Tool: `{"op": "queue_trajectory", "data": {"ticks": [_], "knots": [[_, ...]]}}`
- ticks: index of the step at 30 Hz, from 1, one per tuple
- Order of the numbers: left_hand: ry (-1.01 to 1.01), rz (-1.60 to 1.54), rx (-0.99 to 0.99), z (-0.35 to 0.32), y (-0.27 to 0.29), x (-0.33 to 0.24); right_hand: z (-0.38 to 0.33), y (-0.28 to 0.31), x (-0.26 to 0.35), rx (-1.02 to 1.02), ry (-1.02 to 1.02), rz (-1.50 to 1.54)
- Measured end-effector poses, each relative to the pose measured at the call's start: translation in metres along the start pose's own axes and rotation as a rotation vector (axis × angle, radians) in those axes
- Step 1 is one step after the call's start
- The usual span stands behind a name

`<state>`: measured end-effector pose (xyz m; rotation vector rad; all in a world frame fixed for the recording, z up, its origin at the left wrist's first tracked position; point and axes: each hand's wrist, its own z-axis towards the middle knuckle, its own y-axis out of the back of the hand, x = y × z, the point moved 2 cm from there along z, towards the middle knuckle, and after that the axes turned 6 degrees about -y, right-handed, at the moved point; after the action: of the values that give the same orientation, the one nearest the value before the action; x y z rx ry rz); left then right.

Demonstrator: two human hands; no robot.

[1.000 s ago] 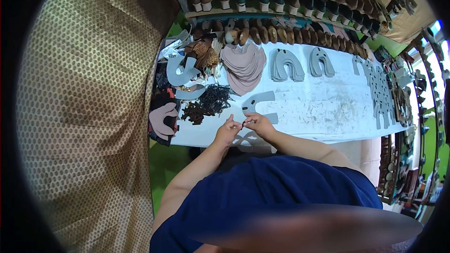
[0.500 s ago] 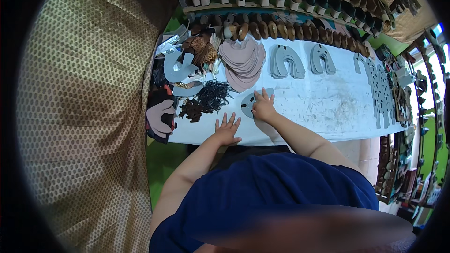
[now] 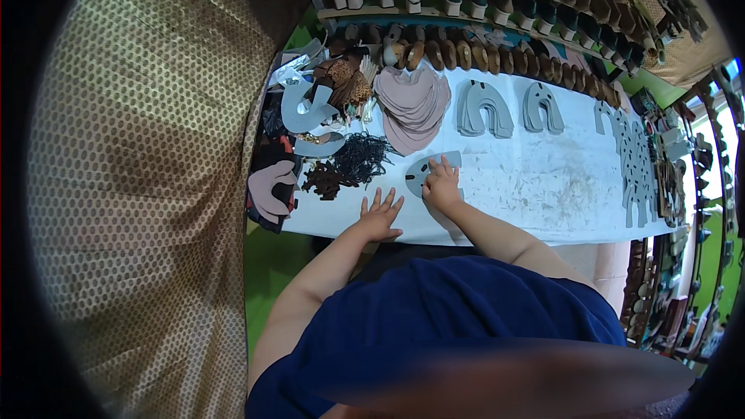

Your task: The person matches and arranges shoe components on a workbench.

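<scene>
Right hand (image 3: pixel 443 190) pressed flat on grey cut-out piece (image 3: pixel 429 171) lying on white desk (image 3: pixel 543 186), fingers resting on top, nothing gripped. Left hand (image 3: pixel 380 216) just beside, palm down, fingers spread apart on bare desk. Dark scrap pile (image 3: pixel 353 161) near left hand; pink stacked pieces (image 3: pixel 413 105) farther back.

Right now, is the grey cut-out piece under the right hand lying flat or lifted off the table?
Flat. The grey cut-out piece lies on the white table, the right hand pressing on its edge.
</scene>
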<state>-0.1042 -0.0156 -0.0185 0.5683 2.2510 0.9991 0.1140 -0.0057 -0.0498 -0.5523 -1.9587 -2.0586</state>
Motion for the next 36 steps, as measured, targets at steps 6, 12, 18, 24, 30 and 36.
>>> {"op": "queue_trajectory", "data": {"ticks": [6,12,18,24,30,36], "knots": [[-0.005,0.007,0.005,-0.002,0.005,-0.003,-0.001,-0.003,-0.002,-0.034,0.01,0.03],[-0.003,0.004,-0.009,0.002,-0.002,0.0,-0.022,0.009,-0.016,0.0,0.212,-0.054],[0.02,0.039,-0.043,0.0,-0.004,-0.004,-0.043,0.036,-0.023,0.136,0.306,-0.177],[0.061,0.092,-0.34,0.023,-0.005,-0.011,-0.039,0.047,-0.017,0.219,0.284,-0.149],[0.122,0.009,-0.461,0.056,0.029,-0.016,-0.036,0.042,-0.019,0.258,0.278,-0.143],[0.184,-0.229,-0.504,0.073,0.047,-0.013,-0.035,0.045,-0.017,0.269,0.261,-0.159]]}}
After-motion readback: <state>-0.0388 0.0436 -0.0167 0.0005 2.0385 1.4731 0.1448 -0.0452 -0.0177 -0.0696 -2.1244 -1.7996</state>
